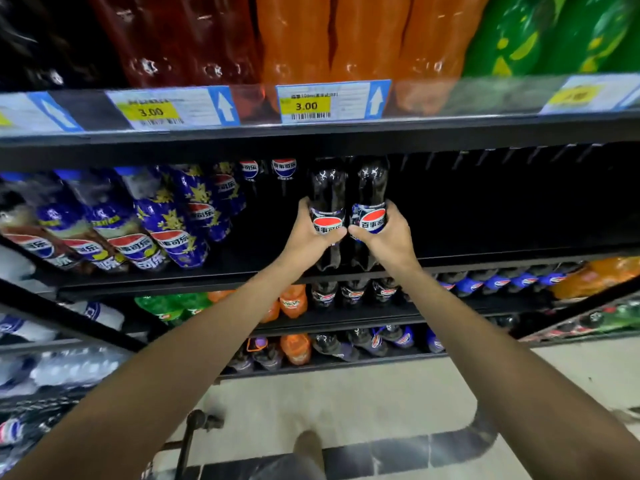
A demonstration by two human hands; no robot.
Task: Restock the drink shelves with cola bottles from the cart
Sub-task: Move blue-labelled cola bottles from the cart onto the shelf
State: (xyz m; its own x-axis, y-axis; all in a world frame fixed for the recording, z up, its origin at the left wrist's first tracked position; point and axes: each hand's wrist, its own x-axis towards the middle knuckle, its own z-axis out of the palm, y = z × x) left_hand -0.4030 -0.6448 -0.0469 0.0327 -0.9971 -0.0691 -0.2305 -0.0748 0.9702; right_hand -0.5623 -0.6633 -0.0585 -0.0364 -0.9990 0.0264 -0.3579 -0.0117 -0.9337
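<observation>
Two dark cola bottles stand side by side on the middle shelf (485, 258). My left hand (311, 233) grips the left cola bottle (327, 188) round its label. My right hand (384, 233) grips the right cola bottle (369, 183) the same way. Both bottles are upright, their bases near the shelf's front edge, and my thumbs almost touch between them. To the right of the bottles the shelf is dark and bare. Part of the cart's metal frame (188, 441) shows at the bottom left.
Blue-labelled cola bottles (166, 220) fill the same shelf to the left. Red, orange and green bottles stand on the shelf above, over price tags (308, 105). Lower shelves hold more cola, orange and green bottles (325, 296). My shoe (308, 445) is on the tiled floor.
</observation>
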